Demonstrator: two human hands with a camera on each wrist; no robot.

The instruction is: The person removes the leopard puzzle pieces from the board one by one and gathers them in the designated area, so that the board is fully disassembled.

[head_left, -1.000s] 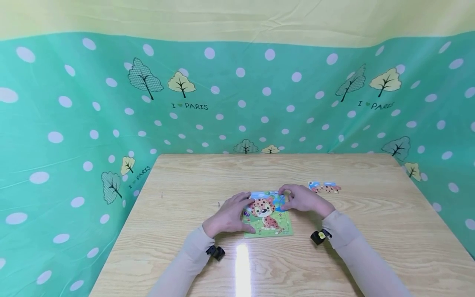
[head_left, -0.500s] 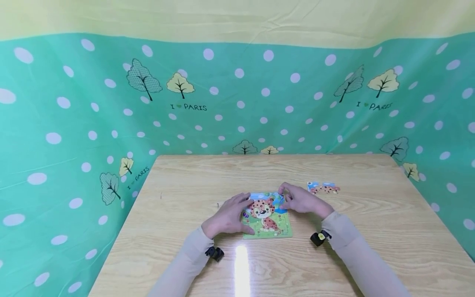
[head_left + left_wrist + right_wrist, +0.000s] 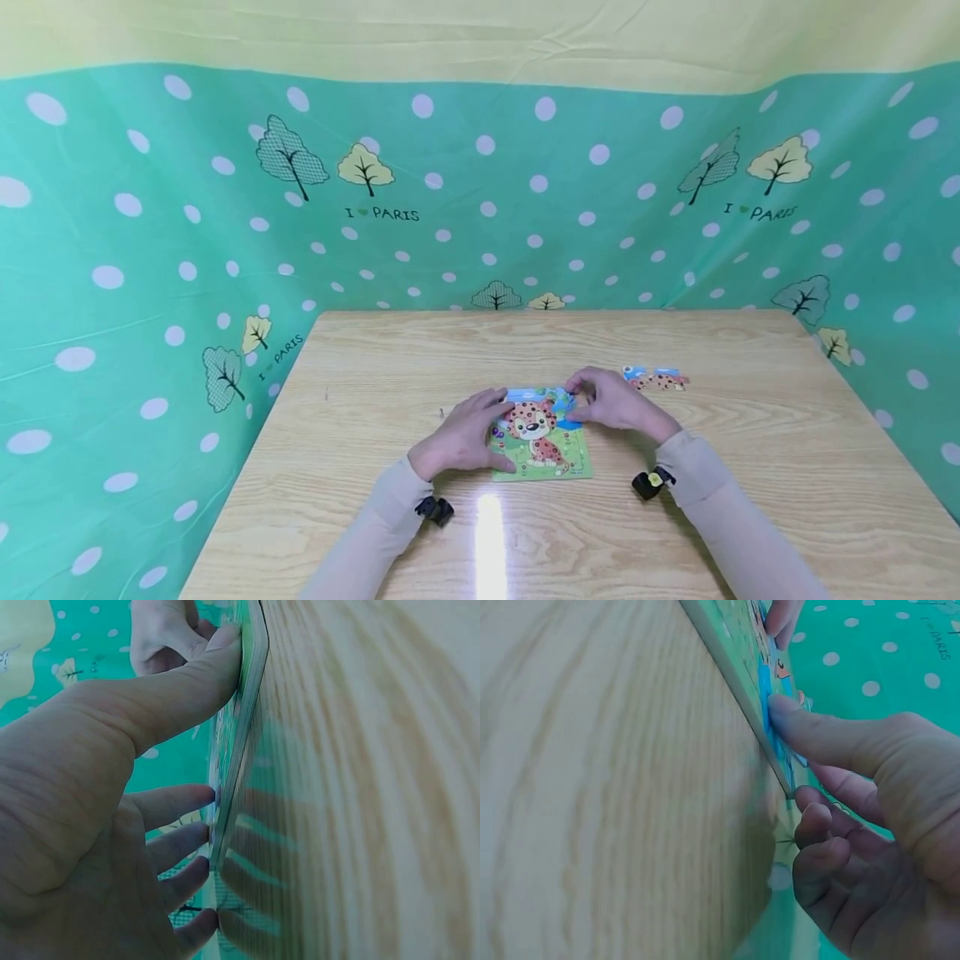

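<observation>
A square puzzle board [image 3: 551,468] with a spotted leopard cub picture lies on the table. At its left side my left hand [image 3: 467,431] rests with fingers spread. The left wrist view shows that thumb [image 3: 217,656] on the board's face and the fingertips [image 3: 201,796] along its edge. Over the upper right corner, my right hand [image 3: 611,400] pinches a blue puzzle piece [image 3: 573,423] close against the board. In the right wrist view its thumb [image 3: 791,716] presses on the blue part, its index finger is partly hidden, and the other fingers curl beside the corner.
Loose puzzle pieces [image 3: 660,381] with blue and spotted parts lie beyond the right hand. The wooden table [image 3: 375,358] reaches back to a green dotted curtain [image 3: 450,200]. A bright light reflection [image 3: 491,542] crosses the tabletop in front of the board.
My right hand has shifted slightly to the right at the board's upper right corner. The left hand and the board stay in place.
</observation>
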